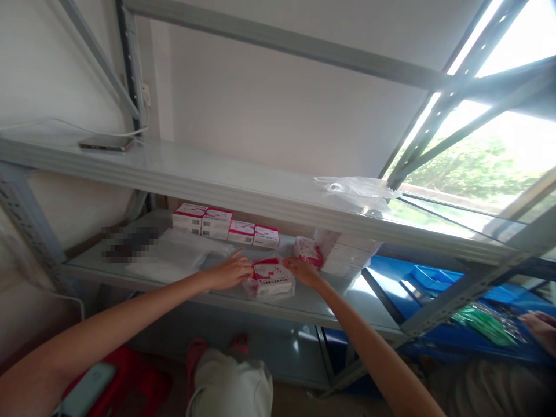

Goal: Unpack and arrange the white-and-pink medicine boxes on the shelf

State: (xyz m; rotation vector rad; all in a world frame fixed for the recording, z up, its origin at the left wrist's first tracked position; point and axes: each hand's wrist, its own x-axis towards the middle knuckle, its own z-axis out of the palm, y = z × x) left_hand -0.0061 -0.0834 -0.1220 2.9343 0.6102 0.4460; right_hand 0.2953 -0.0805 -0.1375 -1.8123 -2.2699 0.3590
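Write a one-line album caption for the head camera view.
Both hands, left hand and right hand, grip a bagged pink-and-white box on a grey metal shelf.

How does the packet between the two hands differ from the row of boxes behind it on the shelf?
The packet sits in a clear crinkly wrapper; the boxes show bare card. The packet lies alone near the shelf's front edge, touched by the left hand and right hand; the boxes stand side by side further back, untouched. The packet looks wider than any single box. Both are white with pink markings.
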